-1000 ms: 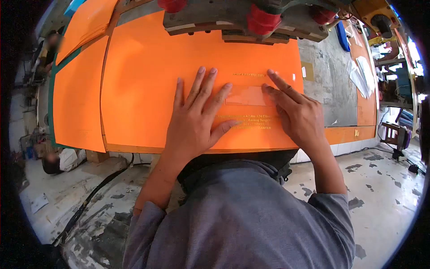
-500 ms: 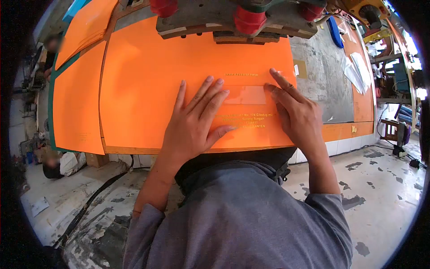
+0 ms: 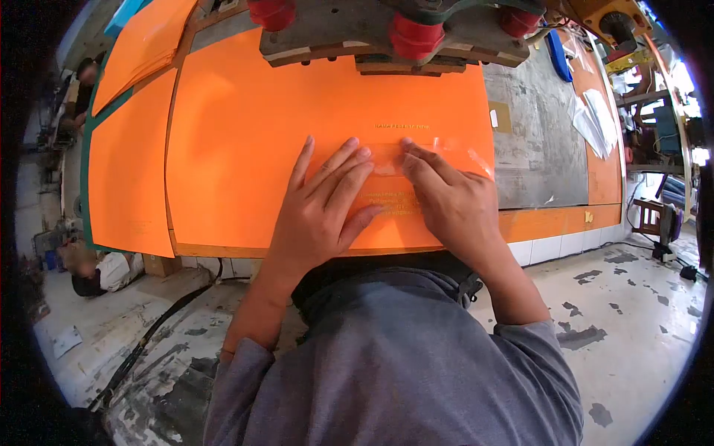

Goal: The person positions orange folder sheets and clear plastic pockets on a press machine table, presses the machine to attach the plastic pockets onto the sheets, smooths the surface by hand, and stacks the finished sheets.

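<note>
A large orange sheet [image 3: 238, 134] with gold lettering lies on the table in front of me. My left hand [image 3: 320, 204] rests flat on it, fingers spread, the fingertips by the left end of a clear plastic strip [image 3: 385, 160]. My right hand [image 3: 454, 201] is closed, its index finger and thumb drawn together on the strip between the printed lines. Shiny reflections show on the orange surface right of those fingers. Part of the strip and some lettering are hidden under my hands.
A dark metal machine part [image 3: 327, 48] with red cylinders [image 3: 416, 37] overhangs the sheet's far edge. More orange sheets [image 3: 130, 163] lie at the left. On the right are a grey metal plate [image 3: 532, 141] and white papers [image 3: 595, 123]. Another person [image 3: 85, 78] is at the far left.
My right hand has moved left along the clear strip, and its fingers have drawn together. My left hand stays nearly in place. The orange sheet has shifted very slightly.
</note>
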`<state>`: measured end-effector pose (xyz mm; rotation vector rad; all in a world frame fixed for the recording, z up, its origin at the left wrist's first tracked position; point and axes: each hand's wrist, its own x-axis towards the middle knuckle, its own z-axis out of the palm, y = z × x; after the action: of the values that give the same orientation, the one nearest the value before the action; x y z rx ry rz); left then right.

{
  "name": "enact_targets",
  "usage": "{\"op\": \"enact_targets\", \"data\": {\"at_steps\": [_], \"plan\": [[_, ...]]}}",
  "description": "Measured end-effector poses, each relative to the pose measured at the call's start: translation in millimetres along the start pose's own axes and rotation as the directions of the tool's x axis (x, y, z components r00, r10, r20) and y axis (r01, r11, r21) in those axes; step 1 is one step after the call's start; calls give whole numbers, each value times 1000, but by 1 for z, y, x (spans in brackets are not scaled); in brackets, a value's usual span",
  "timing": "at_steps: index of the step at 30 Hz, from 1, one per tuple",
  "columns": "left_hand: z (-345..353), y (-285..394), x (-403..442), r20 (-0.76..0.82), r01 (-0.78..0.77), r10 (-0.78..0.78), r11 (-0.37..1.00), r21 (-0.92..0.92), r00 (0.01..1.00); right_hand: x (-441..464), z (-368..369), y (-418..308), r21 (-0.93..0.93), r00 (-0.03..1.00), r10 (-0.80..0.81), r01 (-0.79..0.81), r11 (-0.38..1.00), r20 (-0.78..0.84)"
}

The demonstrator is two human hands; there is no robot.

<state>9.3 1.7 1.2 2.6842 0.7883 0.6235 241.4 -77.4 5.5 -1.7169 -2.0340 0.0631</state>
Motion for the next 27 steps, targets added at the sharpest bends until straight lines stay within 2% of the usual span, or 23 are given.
{"op": "enact_targets", "data": {"at_steps": [4,12,18,27], "plan": [[-3,2,-1,-48,-25,26,999,31,999,3,10,-3,-1,998,-53,53,999,-21],[-3,1,-4,-100,-44,42,999,-19,994,10,14,-13,-20,992,-74,77,997,103],[-2,0,-4,-167,-65,57,997,-46,984,18,15,-18,-24,986,-115,119,993,123],[-7,-3,-7,-250,-58,36,995,-82,968,18,20,-11,34,985,-164,163,986,60]]}}
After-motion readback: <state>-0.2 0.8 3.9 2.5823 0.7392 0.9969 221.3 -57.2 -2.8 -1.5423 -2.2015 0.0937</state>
